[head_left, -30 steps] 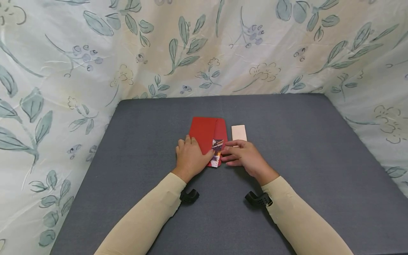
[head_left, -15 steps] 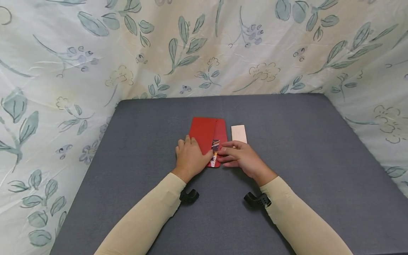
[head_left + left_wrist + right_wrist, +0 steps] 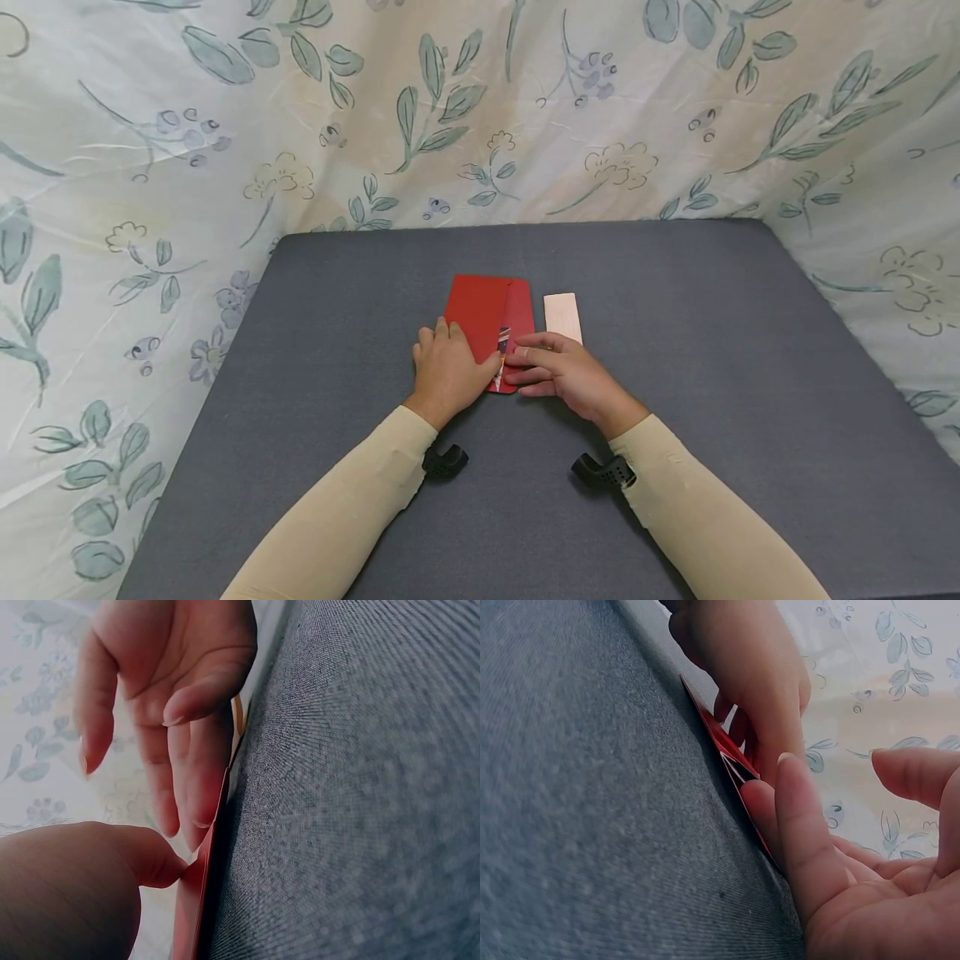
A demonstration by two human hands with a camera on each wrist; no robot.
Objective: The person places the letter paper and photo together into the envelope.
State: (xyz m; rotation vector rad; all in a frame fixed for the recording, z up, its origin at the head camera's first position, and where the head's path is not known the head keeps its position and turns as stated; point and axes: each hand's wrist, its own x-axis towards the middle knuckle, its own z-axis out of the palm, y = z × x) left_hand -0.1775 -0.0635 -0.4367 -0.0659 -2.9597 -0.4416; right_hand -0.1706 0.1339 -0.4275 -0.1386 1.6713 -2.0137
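A red envelope (image 3: 477,302) lies on the table in the head view, its flap (image 3: 522,302) spread to the right. From its mouth shows a narrow strip of a colourful printed card (image 3: 503,340). My left hand (image 3: 452,367) rests on the envelope's near left part, its thumb at the mouth; in the left wrist view that thumb (image 3: 161,859) touches the red paper. My right hand (image 3: 573,373) reaches over the flap from the right, fingers extended, fingertips right at the card's outer edge. In the right wrist view the mouth gapes slightly beside these fingers (image 3: 799,817).
A pale rectangular piece (image 3: 562,317) lies just right of the envelope, its near end behind my right hand. The dark grey table (image 3: 690,333) spreads around, with floral cloth (image 3: 517,108) behind it and on both sides.
My right hand has moved a little left, and the printed card has slid left into the envelope, so less of it shows. My left hand has stayed in place.
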